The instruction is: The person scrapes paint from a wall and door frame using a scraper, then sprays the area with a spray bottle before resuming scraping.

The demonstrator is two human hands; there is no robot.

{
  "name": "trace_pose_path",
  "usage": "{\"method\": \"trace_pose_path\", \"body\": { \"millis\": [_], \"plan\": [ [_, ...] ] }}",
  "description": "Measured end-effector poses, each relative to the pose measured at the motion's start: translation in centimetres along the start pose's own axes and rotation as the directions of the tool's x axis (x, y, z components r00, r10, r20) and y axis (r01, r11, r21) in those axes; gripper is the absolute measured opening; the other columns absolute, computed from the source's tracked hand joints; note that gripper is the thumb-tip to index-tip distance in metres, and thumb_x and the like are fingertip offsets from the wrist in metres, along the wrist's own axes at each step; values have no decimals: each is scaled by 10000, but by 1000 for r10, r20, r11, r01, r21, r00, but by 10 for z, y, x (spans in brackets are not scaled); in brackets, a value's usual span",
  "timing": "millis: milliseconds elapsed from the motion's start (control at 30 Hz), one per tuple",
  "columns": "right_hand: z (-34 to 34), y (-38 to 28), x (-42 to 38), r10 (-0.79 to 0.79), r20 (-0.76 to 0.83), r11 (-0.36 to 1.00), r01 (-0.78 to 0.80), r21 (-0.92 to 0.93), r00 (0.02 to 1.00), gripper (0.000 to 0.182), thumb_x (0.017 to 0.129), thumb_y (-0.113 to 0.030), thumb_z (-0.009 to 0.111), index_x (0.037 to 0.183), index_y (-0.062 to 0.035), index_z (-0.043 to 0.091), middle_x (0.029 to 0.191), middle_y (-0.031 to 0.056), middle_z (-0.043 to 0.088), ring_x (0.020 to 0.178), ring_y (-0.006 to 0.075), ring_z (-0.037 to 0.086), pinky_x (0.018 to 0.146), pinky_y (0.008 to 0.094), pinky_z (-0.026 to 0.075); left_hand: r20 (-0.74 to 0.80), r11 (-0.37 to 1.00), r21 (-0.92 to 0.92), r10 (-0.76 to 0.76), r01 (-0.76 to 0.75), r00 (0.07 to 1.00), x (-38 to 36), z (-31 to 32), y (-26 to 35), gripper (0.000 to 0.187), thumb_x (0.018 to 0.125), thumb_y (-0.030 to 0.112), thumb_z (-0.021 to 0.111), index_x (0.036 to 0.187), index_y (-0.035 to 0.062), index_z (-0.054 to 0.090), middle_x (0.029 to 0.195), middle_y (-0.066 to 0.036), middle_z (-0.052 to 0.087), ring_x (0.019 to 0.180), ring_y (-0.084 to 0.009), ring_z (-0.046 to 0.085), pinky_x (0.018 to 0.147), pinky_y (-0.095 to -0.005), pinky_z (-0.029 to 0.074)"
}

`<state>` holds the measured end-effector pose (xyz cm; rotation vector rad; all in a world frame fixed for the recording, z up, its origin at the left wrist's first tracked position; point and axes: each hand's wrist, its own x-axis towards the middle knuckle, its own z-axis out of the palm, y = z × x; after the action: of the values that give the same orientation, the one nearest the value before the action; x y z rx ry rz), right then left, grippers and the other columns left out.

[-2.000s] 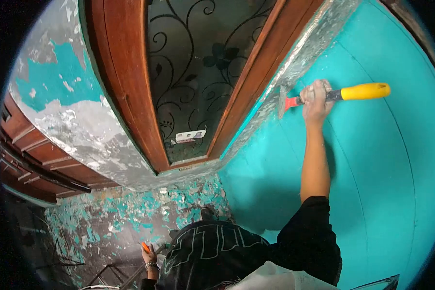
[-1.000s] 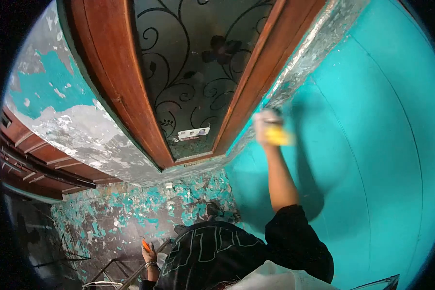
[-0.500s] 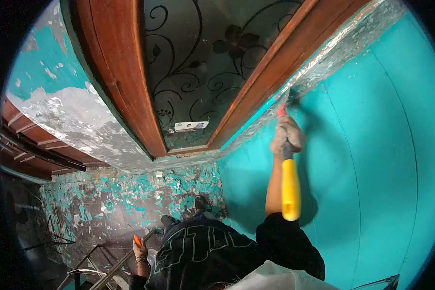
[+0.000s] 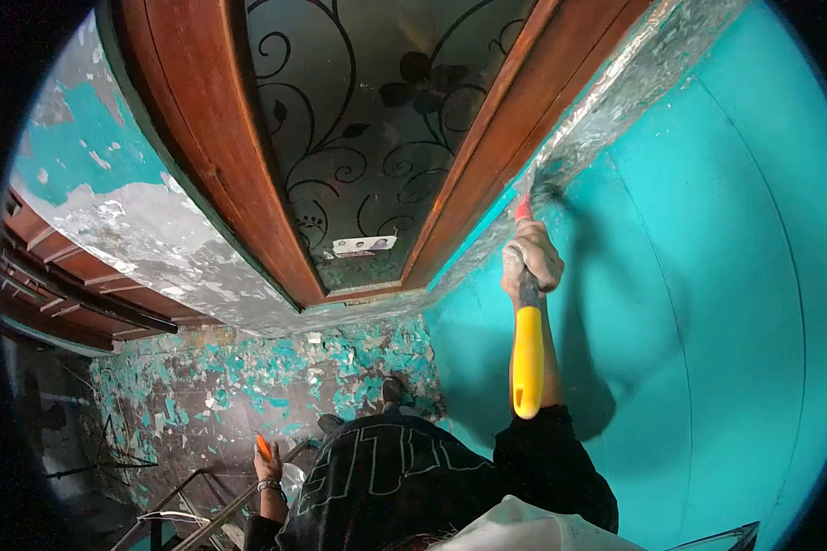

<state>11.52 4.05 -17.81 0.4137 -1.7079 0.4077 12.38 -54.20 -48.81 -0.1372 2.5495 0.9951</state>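
My right hand [image 4: 531,257] is closed round a paint scraper [image 4: 528,363] with a long yellow handle, a grey neck and a red part near the blade. The blade end meets the bare grey edge strip [image 4: 606,106] between the brown door frame and the turquoise wall; the blade itself is hard to make out. Low on the left, my left hand [image 4: 267,461] is wrapped round a small orange object [image 4: 264,447], whose kind I cannot make out. That hand hangs beside my body, over the floor and near a metal frame.
A brown wooden frame [image 4: 220,174] holds dark glass [image 4: 358,92] with scroll patterns. The turquoise wall [image 4: 726,275] fills the right side. Peeled paint flakes [image 4: 266,367] litter the floor round my feet. The metal frame [image 4: 239,500] stands at lower left.
My right hand and the scraper have moved slightly left along the wall edge, and the handle now tilts less. The view has shifted a little. My left hand still grips the orange object.
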Motion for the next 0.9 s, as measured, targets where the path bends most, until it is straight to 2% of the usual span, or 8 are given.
{"method": "trace_pose_path", "body": {
  "millis": [200,267,333,400,467,533,667,900],
  "plan": [
    [14,-7,-25,24,104,988,-8,-155,994,122,723,-44,630,818,-16,560,726,87,553,643,241,541,635,359,465,33,997,67,-48,45,998,10,2,-1,579,833,427,537,1157,-41,426,931,-212,569,857,-355,557,740,-391,434],
    [17,-25,-32,324,-176,857,-367,-362,929,245,659,-1,670,875,-49,563,794,92,546,699,289,546,680,380,464,103,997,-26,-69,72,992,16,9,-13,604,836,448,517,1177,-41,419,961,-232,564,885,-381,550,762,-396,436],
    [12,-43,-43,345,-181,803,-390,-451,921,340,693,-28,656,1014,-65,549,880,108,557,766,305,556,724,375,469,25,916,197,351,-349,936,33,25,-74,611,833,446,522,1184,-43,417,996,-240,561,924,-391,543,785,-402,433],
    [10,-51,-72,698,-50,613,-632,-475,714,395,731,-7,632,1108,-41,521,895,112,546,809,255,544,792,338,458,94,989,146,-38,24,995,29,24,-46,604,830,425,537,1188,-46,416,1006,-242,558,941,-389,540,793,-407,430],
    [8,-54,-92,696,-31,645,-644,-411,717,439,751,-2,620,1168,-32,484,912,114,576,804,223,576,742,313,477,81,988,157,-17,4,997,25,21,-26,564,829,400,549,1157,-45,433,966,-230,560,901,-382,542,776,-398,429],
    [8,-62,-101,944,10,329,-941,82,331,457,773,16,599,1204,-32,453,921,127,597,816,228,602,688,278,489,86,995,-11,-94,96,992,28,27,-21,539,828,391,554,1130,-41,445,942,-222,558,873,-367,543,761,-392,429],
    [-4,-83,-89,948,314,-205,-649,732,54,408,828,-33,531,1220,-64,421,970,104,543,693,170,548,615,267,484,84,997,52,-64,60,994,29,33,-6,507,831,376,556,1104,-39,457,911,-209,554,835,-355,539,739,-389,429],
    [-9,-105,-104,942,330,-257,-756,602,-57,442,827,-18,435,1242,-145,353,1111,98,471,577,54,397,475,198,369,153,962,-266,-12,53,988,30,40,14,380,836,351,576,976,28,433,712,-72,497,542,-177,487,447,-319,412]
  ]
}}
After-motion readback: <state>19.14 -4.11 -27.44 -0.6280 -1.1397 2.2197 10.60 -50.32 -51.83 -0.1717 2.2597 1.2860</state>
